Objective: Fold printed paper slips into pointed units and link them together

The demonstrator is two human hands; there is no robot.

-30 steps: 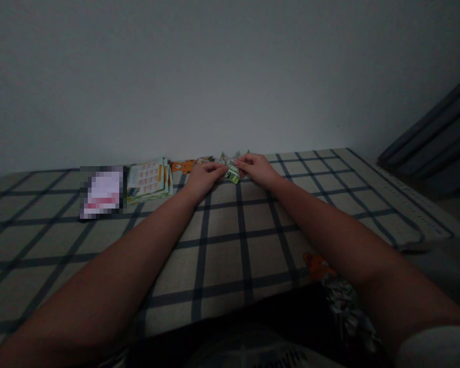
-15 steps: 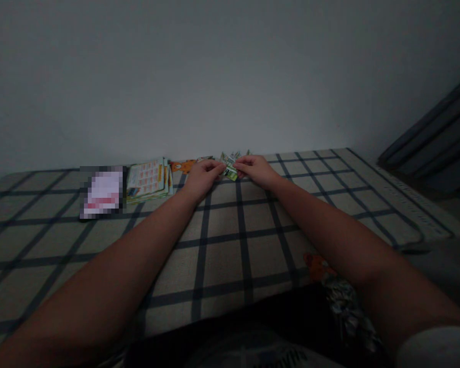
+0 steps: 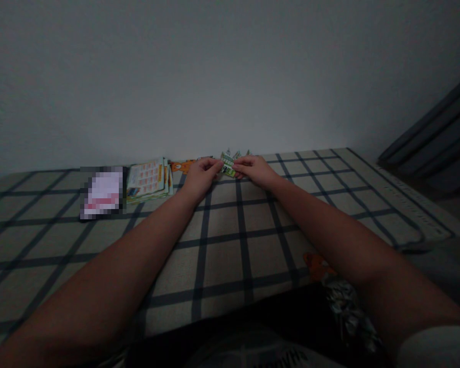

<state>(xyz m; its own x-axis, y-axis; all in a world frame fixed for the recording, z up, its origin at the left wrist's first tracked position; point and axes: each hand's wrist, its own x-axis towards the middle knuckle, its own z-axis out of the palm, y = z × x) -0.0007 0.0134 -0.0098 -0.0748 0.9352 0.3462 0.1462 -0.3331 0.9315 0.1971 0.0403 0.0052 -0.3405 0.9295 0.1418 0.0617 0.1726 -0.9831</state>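
Near the far side of the checked tablecloth (image 3: 222, 220), a small piece of green and white printed paper (image 3: 227, 169) is pinched between my two hands. My left hand (image 3: 202, 174) holds its left side with thumb and finger together. On the right side, my right hand (image 3: 253, 169) grips it the same way. Just behind the fingers stand several folded paper points (image 3: 236, 154) in the same green and white print, partly hidden by the hands. Whether they join the held piece I cannot tell.
Left of my hands lies a stack of printed sheets (image 3: 147, 179), beside a blurred-out phone-like device (image 3: 102, 193). A pale wall (image 3: 230, 76) rises directly behind the table. Dark striped fabric (image 3: 437, 138) hangs at the right. Crumpled patterned material (image 3: 348, 312) is close to my body.
The held paper has tilted and shifted slightly up between my fingers, and its lower green corner shows less. Both hands stay in nearly the same place.
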